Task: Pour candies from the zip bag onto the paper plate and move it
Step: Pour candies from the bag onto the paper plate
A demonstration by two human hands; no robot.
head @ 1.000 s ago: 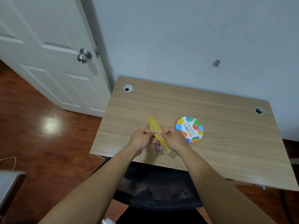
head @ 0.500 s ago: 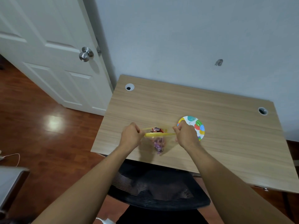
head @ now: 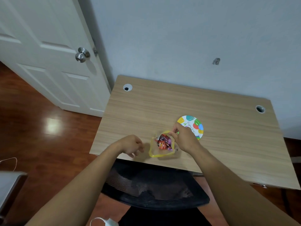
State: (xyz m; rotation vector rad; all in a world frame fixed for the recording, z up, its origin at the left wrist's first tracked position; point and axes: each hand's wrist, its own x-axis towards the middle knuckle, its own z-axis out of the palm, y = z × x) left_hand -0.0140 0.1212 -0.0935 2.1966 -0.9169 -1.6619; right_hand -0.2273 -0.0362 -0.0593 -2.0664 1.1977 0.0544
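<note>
A clear zip bag (head: 154, 154) with a yellow zip rim stands with its mouth wide apart on the wooden desk (head: 228, 136), near the front edge. Red, orange and purple wrapped candies (head: 164, 141) show inside it. My right hand (head: 183, 138) pinches the far right part of the bag's rim. My left hand (head: 131, 145) hovers just left of the bag, fingers loosely curled, touching nothing. A round paper plate (head: 194, 124) with coloured balloons and birthday lettering lies flat to the right of the bag, partly hidden behind my right hand.
A black mesh chair (head: 154, 188) sits below the desk's front edge. Two cable holes, one (head: 127, 87) at the back left and one (head: 260, 109) at the back right, mark the desk. A white door (head: 48, 54) stands to the left, a white cable (head: 104, 221) below.
The bag's zip, pulled taut between both hands before, now gapes wide. My left hand has let go of the rim and drawn back left. My right hand still holds the rim.
</note>
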